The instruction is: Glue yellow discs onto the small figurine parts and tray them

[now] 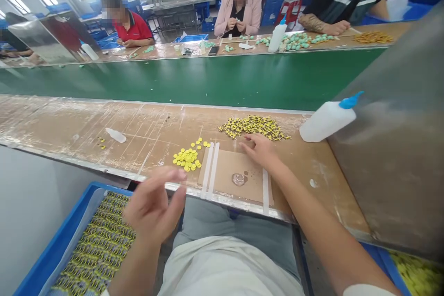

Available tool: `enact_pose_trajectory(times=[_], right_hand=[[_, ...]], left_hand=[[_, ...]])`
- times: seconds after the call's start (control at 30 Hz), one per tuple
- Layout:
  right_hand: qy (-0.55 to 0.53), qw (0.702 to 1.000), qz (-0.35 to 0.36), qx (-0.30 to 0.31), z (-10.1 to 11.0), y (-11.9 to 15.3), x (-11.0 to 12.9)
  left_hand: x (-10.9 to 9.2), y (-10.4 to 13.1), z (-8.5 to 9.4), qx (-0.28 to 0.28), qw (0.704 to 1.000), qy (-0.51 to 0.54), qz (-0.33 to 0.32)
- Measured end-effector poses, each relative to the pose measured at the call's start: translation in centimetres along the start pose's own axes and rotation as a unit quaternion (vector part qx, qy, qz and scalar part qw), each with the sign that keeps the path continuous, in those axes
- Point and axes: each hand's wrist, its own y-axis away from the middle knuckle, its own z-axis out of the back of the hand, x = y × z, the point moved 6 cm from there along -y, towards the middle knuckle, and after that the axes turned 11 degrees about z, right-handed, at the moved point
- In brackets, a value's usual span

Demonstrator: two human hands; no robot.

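My left hand (156, 203) hangs over the table's front edge with thumb and fingers apart and nothing visible between them. Just beyond it lies a group of yellow discs (188, 157). My right hand (260, 149) is at the near side of a pile of small yellow and black pieces (255, 126); its fingers are bent, and whether they hold a piece is too small to tell. Below that hand a cardboard sheet (225, 171) is fixed with white tape strips, and a clear glossy blob (238, 179) sits on it.
A white bottle with a blue tip (326, 121) leans at the right by a metal panel (395, 138). A small white bottle (116, 135) lies left. Blue trays (38, 259) stand below the table. People sit beyond the green belt (208, 81).
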Motion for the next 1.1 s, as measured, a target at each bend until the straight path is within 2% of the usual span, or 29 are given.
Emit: enact_pose_trajectory(times=[0.1, 0.23, 0.33, 0.5, 0.63, 0.77, 0.87, 0.97, 1.03, 1.1], right_hand=[[0.005, 0.999, 0.033, 0.025, -2.9, -2.4, -0.7], [0.019, 0.998, 0.037, 0.04, -4.6, -3.3, -2.1], [0.055, 0.996, 0.049, 0.056, -4.9, -3.3, -2.5], [0.192, 0.968, 0.123, 0.105, -4.7, -2.8, -1.3], [0.248, 0.947, 0.167, 0.114, -4.4, -2.6, -0.6], [0.267, 0.948, 0.151, 0.083, -3.8, -2.9, -0.7], [0.265, 0.959, 0.097, 0.013, -2.3, -2.9, -1.1], [0.244, 0.967, 0.065, -0.016, -0.7, -1.9, -1.4], [0.238, 0.968, 0.071, 0.018, 0.1, -0.7, -1.5], [0.242, 0.966, 0.073, 0.059, 0.8, 0.7, -1.5]], left_hand=[[3.9, -2.7, -2.9, 0.042, 0.987, -0.154, -0.025], [11.0, -4.7, -3.5, 0.029, 0.974, -0.223, 0.032], [13.2, -5.3, -3.8, 0.036, 0.973, -0.226, 0.033], [13.2, -6.3, -4.2, 0.036, 0.973, -0.226, 0.026], [13.2, -6.8, -4.1, 0.038, 0.978, -0.204, 0.04], [13.0, -6.9, -4.1, 0.018, 0.985, -0.155, 0.073], [12.7, -7.0, -3.5, -0.019, 0.985, 0.006, 0.17], [11.9, -6.5, -3.6, 0.0, 0.938, 0.192, 0.289], [10.7, -5.5, -4.2, 0.047, 0.896, 0.263, 0.354], [9.2, -4.0, -5.1, 0.092, 0.874, 0.285, 0.383]])
